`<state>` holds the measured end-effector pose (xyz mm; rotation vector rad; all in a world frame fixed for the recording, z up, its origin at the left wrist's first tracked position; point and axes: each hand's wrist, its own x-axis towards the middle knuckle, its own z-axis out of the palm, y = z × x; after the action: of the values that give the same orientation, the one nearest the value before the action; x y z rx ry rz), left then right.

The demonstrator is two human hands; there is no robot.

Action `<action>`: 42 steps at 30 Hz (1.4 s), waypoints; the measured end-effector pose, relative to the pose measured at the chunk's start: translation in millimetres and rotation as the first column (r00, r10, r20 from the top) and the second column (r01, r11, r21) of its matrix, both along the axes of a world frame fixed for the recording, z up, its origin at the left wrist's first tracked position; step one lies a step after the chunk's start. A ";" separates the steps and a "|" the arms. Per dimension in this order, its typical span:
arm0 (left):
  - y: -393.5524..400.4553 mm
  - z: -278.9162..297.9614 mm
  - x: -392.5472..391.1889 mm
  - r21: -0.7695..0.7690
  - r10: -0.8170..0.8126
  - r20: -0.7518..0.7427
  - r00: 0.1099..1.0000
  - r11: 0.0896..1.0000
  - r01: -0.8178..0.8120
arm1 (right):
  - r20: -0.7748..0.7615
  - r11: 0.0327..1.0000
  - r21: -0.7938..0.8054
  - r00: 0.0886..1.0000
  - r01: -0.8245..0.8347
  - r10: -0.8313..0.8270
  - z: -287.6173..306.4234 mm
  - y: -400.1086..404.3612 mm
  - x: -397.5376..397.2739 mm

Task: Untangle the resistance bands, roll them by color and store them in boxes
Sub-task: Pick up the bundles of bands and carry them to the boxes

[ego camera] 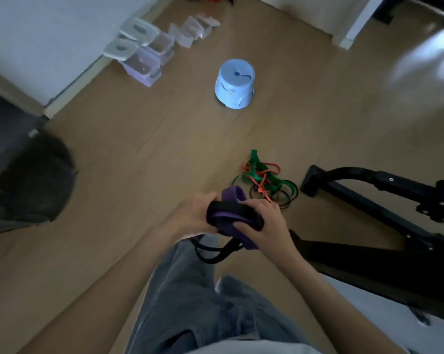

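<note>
Both hands hold a bundle of a purple band [232,196] and a black band [226,208] above my knees. My left hand [190,213] grips the bundle from the left, and my right hand [264,223] grips it from the right. A loop of the black band hangs below the hands. On the floor just beyond lies a tangle of green, red and thin black bands [264,180]. Several clear plastic boxes [149,57] with loose lids stand far off by the wall.
A light blue stool [235,84] stands on the wooden floor ahead. A black metal frame [384,200] lies to the right. A dark bag [34,180] sits at the left. My grey trousers [203,302] fill the bottom.
</note>
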<state>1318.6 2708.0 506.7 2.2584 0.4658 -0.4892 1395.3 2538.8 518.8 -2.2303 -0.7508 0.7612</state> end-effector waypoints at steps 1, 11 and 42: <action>13.8 -7.3 22.0 0.002 -0.006 -0.065 0.998 1.000 0.006 | -0.013 0.997 -0.029 0.997 0.072 -0.072 -8.1 9.9 17.3; 84.3 -176.5 220.4 0.043 0.061 -0.284 0.957 0.998 -0.051 | -0.232 0.777 -0.423 0.774 0.466 -0.590 -231.6 24.8 164.8; 175.0 -151.2 262.1 0.035 0.556 -0.191 0.809 0.827 -0.561 | -0.268 0.854 -0.299 0.821 0.426 -0.504 -195.8 123.1 295.7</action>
<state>1580.7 2883.0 355.6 1.9248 1.1780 -0.3968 1691.0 2661.9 323.0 -2.2579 0.0685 0.9743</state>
